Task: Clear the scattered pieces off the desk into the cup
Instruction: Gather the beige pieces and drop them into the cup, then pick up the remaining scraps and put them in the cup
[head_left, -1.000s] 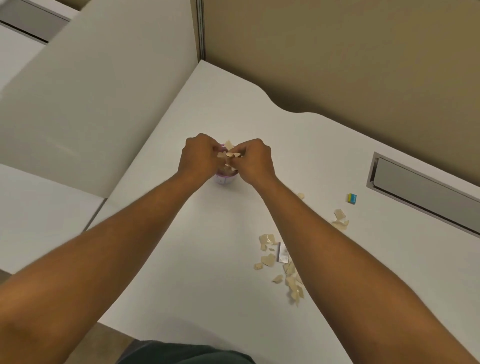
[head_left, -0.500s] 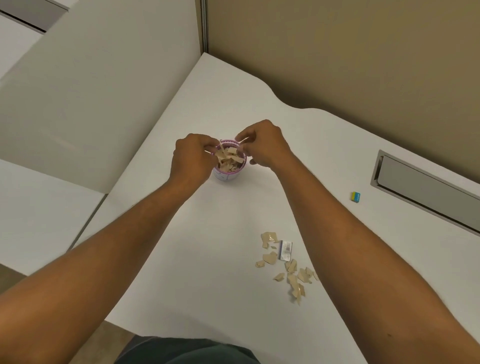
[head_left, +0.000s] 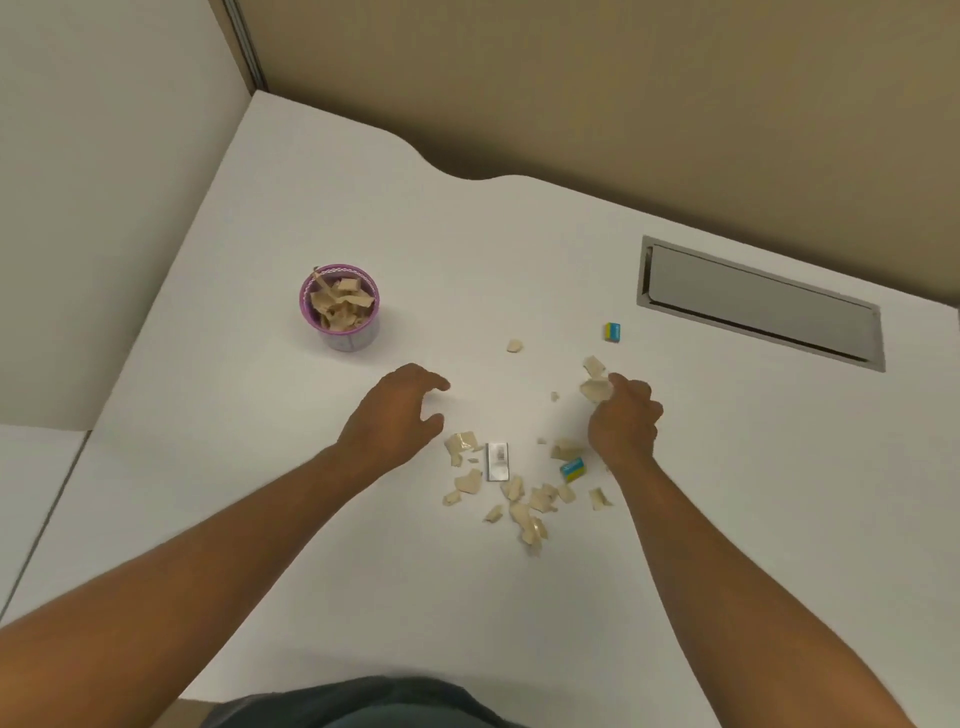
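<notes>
On the white bench (head_left: 291, 519) a purple cup (head_left: 340, 306) stands upright, left of centre and well apart from both hands, packed to the rim with tan scraps. More tan pieces (head_left: 524, 501) lie scattered nearer the person, mostly between the two forearms, with one stray bit (head_left: 514, 346) farther out toward the cup's side. Among them lie a small white card with a printed mark (head_left: 497, 461) and a blue and yellow block (head_left: 573, 469); a second blue and yellow block (head_left: 612, 332) sits apart, near a grey recessed hatch (head_left: 761, 302) in the bench top. The left hand (head_left: 395, 421) hovers just beside the scatter, its grip released, fingers spread and curled, holding nothing. The right hand (head_left: 626, 415) has its grip closed on a tan piece (head_left: 595, 389) at the fingertips, with another piece (head_left: 594, 365) just beyond it.
</notes>
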